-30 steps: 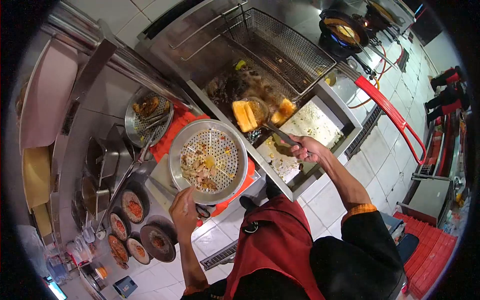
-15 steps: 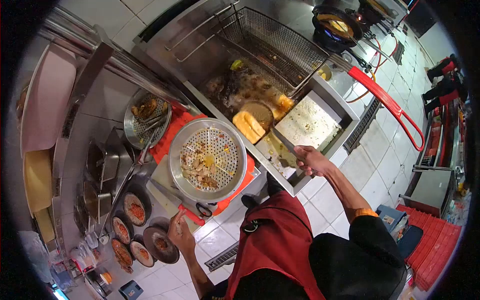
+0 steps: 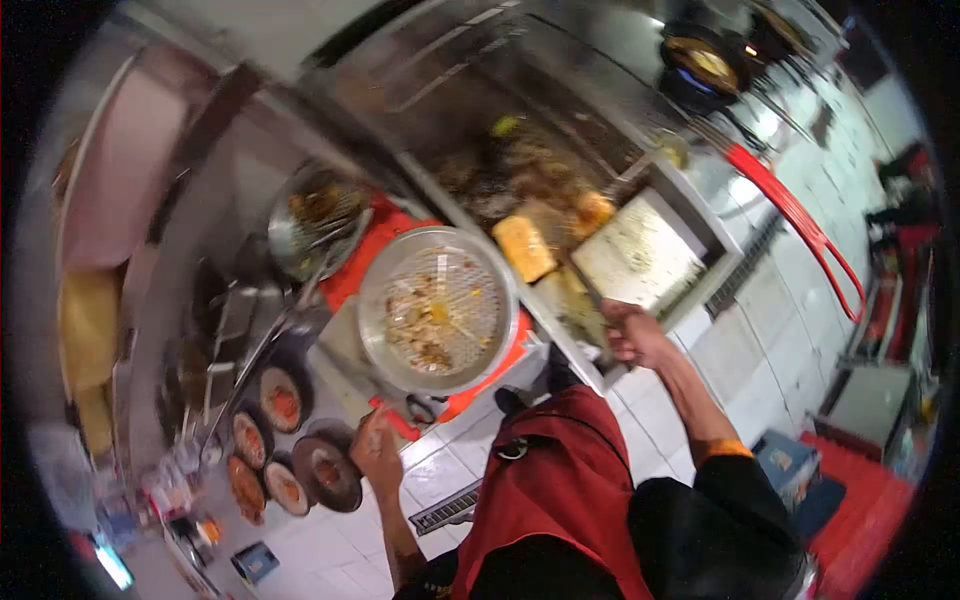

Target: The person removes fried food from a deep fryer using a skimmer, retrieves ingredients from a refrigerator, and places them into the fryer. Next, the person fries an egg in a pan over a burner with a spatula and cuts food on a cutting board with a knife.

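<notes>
My right hand [image 3: 637, 334] is closed round the dark handle of a ladle [image 3: 585, 278], whose bowl sits in the bubbling oil of the fryer [image 3: 592, 372]. Golden fried blocks [image 3: 524, 249] lie by the ladle, and another golden piece [image 3: 592, 212] floats behind it. My left hand [image 3: 376, 440] is beside the red handle [image 3: 398, 418] of a knife, below a perforated metal bowl [image 3: 509, 330] holding small fried scraps. Blur hides whether its fingers touch the handle. Black-handled scissors [image 3: 424, 408] lie just right of the knife handle.
A wire basket with a red handle [image 3: 800, 225] rests over the fryer. Another strainer bowl [image 3: 280, 225] stands at the left, above several stone mortars [image 3: 327, 472] with red paste. Woks [image 3: 705, 65] sit on burners at the back right. Another person [image 3: 905, 190] stands far right.
The whole view has shifted and blurred. My right hand has drawn slightly toward me with the ladle since a second ago, and my left hand has moved down from the bowl's rim to the knife handle.
</notes>
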### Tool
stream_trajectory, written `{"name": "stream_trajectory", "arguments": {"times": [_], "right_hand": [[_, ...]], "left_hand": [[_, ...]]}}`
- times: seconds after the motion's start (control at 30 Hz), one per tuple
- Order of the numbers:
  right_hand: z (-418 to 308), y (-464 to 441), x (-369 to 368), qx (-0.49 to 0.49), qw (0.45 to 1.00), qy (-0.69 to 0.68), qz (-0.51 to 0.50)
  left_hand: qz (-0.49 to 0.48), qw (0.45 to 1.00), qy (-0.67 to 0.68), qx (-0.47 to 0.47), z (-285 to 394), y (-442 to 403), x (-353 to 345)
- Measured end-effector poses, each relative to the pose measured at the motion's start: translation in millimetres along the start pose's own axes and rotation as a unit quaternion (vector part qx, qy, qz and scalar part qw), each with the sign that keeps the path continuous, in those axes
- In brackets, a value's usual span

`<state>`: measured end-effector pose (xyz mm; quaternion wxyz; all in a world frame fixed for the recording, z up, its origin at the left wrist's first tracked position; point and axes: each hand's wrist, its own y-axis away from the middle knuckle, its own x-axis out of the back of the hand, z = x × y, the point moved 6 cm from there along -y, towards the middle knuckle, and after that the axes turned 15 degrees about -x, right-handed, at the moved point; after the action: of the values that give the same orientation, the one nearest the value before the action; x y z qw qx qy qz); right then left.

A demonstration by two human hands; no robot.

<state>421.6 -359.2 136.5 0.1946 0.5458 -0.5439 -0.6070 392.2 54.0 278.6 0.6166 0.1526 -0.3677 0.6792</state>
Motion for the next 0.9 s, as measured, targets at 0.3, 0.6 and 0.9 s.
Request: {"name": "stream_trajectory", "arguments": {"times": [0.3,0.6,0.9], "right_hand": [[38.9,89.2,18.1,-0.004,0.996,-0.089,-0.011],[49.6,192.4,-74.4,0.054,0.995,0.056,0.061],[-1.4,84.6,-196.5,0.117,0.901,0.397,0.125]], "left_hand": [[0.051,0.997,0.039,0.037,-20.8,5.7,14.8],[0.023,0.994,0.108,0.001,-35.9,-32.4,29.0],[-0.021,0.991,-0.005,-0.134,-26.9,-116.6,-81.7]]}}
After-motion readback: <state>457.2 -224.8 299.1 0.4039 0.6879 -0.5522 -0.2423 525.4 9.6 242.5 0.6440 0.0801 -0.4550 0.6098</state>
